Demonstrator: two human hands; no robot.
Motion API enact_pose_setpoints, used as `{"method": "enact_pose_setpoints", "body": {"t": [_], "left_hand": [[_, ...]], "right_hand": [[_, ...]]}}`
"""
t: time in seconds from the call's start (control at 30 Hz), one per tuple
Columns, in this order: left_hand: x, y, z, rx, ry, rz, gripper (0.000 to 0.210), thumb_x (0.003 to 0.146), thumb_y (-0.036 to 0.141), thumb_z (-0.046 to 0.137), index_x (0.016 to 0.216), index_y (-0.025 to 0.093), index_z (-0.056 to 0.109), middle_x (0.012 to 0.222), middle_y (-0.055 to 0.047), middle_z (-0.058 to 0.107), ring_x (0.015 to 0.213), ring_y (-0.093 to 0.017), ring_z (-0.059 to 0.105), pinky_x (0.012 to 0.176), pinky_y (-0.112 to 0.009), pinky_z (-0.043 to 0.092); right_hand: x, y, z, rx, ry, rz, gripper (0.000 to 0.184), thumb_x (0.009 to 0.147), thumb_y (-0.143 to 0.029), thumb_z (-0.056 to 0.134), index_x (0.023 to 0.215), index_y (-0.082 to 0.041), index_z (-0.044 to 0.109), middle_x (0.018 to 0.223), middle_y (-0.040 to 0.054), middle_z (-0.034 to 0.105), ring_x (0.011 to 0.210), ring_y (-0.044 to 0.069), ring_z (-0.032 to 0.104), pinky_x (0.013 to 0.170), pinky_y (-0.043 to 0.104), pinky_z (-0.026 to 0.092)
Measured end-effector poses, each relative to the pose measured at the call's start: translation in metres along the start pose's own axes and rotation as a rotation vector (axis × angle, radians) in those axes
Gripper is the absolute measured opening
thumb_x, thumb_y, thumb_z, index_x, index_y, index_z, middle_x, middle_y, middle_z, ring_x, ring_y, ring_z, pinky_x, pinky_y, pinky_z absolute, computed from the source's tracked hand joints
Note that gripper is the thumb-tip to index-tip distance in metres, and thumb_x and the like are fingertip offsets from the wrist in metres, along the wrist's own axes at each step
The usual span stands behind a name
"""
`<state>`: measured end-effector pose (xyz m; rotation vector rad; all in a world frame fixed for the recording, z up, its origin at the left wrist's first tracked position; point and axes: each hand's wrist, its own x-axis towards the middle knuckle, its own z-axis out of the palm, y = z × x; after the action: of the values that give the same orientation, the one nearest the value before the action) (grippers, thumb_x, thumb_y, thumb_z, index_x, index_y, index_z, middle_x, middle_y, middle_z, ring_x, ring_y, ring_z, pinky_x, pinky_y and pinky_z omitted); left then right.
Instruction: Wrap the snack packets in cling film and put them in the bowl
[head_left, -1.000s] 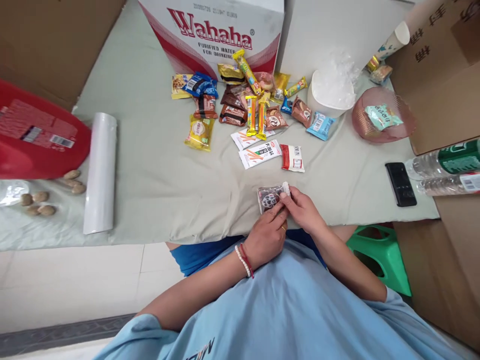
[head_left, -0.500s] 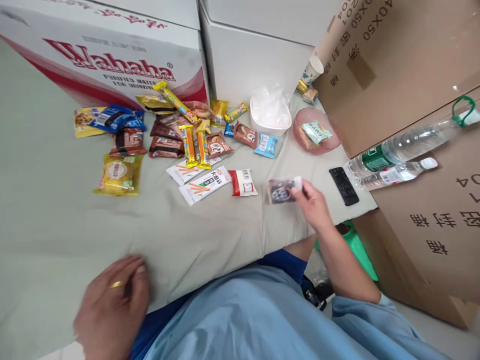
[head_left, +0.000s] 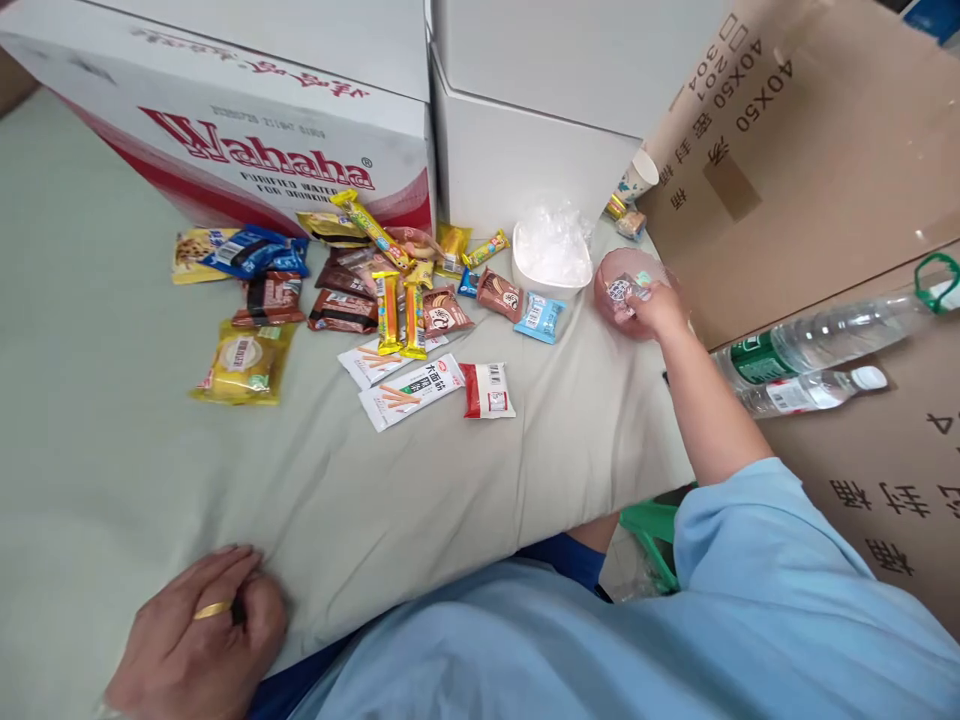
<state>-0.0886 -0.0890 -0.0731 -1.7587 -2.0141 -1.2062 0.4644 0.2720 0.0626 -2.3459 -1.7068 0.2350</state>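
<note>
My right hand [head_left: 655,308] pinches a small snack packet [head_left: 621,291], dark with a pale printed round, over the pink glass bowl [head_left: 651,325]. The light green wrapped packet [head_left: 643,279] inside that bowl is mostly hidden behind the hand. At the lower left, my left hand [head_left: 199,640] rests on the cloth with its fingers curled in, a gold ring on one finger. Nothing shows in its grip. Nearest to the middle lie a red and white packet [head_left: 487,390] and white snack sachets [head_left: 412,392].
Several snack packets lie in a group before the Wahaha carton [head_left: 262,150]. A white bowl with clear plastic [head_left: 553,290] stands behind. At right are two water bottles [head_left: 825,335], a paper cup [head_left: 640,175] and a large cardboard box [head_left: 817,130].
My right hand has carried the dark packet away from me, from the cloth to the pink bowl. The view has shifted a little. My left hand stays resting on the cloth.
</note>
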Motion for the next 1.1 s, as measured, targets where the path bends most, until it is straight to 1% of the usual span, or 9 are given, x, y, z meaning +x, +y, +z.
{"method": "enact_pose_setpoints", "body": {"t": [0.1,0.3,0.43,0.57,0.7,0.8,0.87,1.0,1.1], "left_hand": [[-0.003,-0.003,0.002,-0.012,0.005,-0.012,0.023,0.053,0.024,0.07,0.074,0.033,0.077,0.08,0.001,0.081,0.077,-0.028,0.077,0.082,-0.045,0.063],[-0.003,0.006,0.001,0.037,-0.001,0.021,0.025,0.058,0.027,0.068,0.079,0.038,0.075,0.084,0.004,0.081,0.079,-0.033,0.078,0.072,-0.048,0.061],[0.001,0.013,-0.001,0.077,-0.017,-0.012,0.025,0.062,0.026,0.067,0.081,0.041,0.072,0.085,0.008,0.08,0.082,-0.032,0.078,0.071,-0.049,0.062],[0.003,0.017,-0.003,0.113,-0.022,0.045,0.025,0.067,0.023,0.066,0.085,0.041,0.07,0.087,0.008,0.08,0.082,-0.031,0.079,0.069,-0.049,0.063],[0.004,0.019,-0.004,0.131,-0.004,0.115,0.027,0.071,0.017,0.067,0.089,0.037,0.068,0.089,0.007,0.08,0.083,-0.029,0.079,0.068,-0.047,0.065],[0.004,0.018,-0.003,0.134,0.015,0.146,0.028,0.071,0.015,0.068,0.091,0.035,0.069,0.09,0.006,0.08,0.083,-0.029,0.079,0.067,-0.046,0.065],[0.003,0.016,-0.002,0.129,0.028,0.162,0.028,0.07,0.015,0.069,0.091,0.034,0.07,0.09,0.005,0.08,0.082,-0.028,0.079,0.067,-0.044,0.064],[0.002,0.016,-0.005,0.07,0.01,0.186,0.025,0.07,0.011,0.07,0.091,0.025,0.074,0.092,-0.004,0.081,0.087,-0.028,0.077,0.075,-0.041,0.062],[0.006,0.031,-0.013,-0.091,-0.095,-0.003,0.014,0.08,0.014,0.07,0.09,0.022,0.075,0.093,-0.008,0.078,0.093,-0.027,0.074,0.087,-0.041,0.058]], "right_hand": [[-0.013,-0.006,-0.011,-0.263,-0.021,0.005,0.034,0.096,-0.042,0.068,0.114,-0.013,0.07,0.106,0.0197,0.072,0.109,0.037,0.067,0.095,0.052,0.049],[-0.011,-0.042,-0.04,-0.295,0.073,-0.154,0.042,0.103,-0.042,0.052,0.116,-0.009,0.074,0.123,0.0254,0.066,0.112,0.034,0.062,0.095,0.051,0.044],[0.01,-0.088,-0.021,-0.138,0.152,-0.402,0.031,0.1,-0.025,0.048,0.113,-0.014,0.075,0.116,0.0156,0.068,0.11,0.029,0.061,0.098,0.045,0.046],[0.029,-0.123,0.015,-0.072,0.033,-0.695,0.032,0.086,-0.021,0.067,0.118,-0.022,0.072,0.143,0.0114,0.057,0.124,0.031,0.055,0.102,0.045,0.049],[0.021,-0.136,0.012,0.087,0.096,-0.788,0.008,0.09,-0.024,0.065,0.095,-0.021,0.071,0.141,0.012,0.059,0.128,0.032,0.053,0.102,0.046,0.05],[-0.019,-0.135,-0.015,0.517,0.219,-0.726,0.012,0.094,-0.034,0.068,0.096,-0.023,0.068,0.116,0.0092,0.067,0.104,0.024,0.064,0.087,0.038,0.055],[-0.063,-0.13,-0.027,0.876,0.138,-0.606,0.021,0.093,-0.043,0.072,0.098,-0.025,0.064,0.095,0.0027,0.067,0.075,0.015,0.061,0.065,0.028,0.052],[-0.167,-0.116,-0.005,1.414,-0.37,-0.21,0.035,0.081,-0.046,0.085,0.092,-0.025,0.059,0.073,-0.0062,0.061,0.043,0.004,0.029,0.037,0.016,0.023],[-0.235,-0.107,0.037,1.589,-0.639,0.079,0.033,0.078,-0.04,0.087,0.092,-0.023,0.063,0.061,-0.0093,0.052,0.04,0.003,0.018,0.033,0.016,0.017]]}}
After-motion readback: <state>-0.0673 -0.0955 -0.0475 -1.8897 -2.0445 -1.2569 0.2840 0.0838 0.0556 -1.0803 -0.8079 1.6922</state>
